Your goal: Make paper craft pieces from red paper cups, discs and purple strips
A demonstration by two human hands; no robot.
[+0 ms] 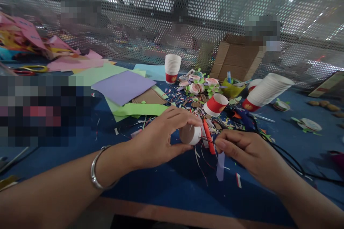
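Note:
My left hand (163, 134) holds a short, cut-down paper cup base (192, 135) between thumb and fingers, its round brown end turned toward me. My right hand (239, 150) is closed in a pinch just right of the cup base. From its fingertips a thin dark object (207, 140) reaches to the cup's white side; its kind is too small to make out. Behind it lies an orange-red stick-like thing (209, 136). A purple paper strip (220, 167) lies below my right fingertips.
Beyond my hands are paper scraps, a cut red cup (216, 104), a heap of paper-cup crafts (197, 82) and cup stacks (172, 68). Coloured sheets (123, 87) lie at left. A black cable (290, 159) runs at right. A perforated metal screen (150, 14) stands behind.

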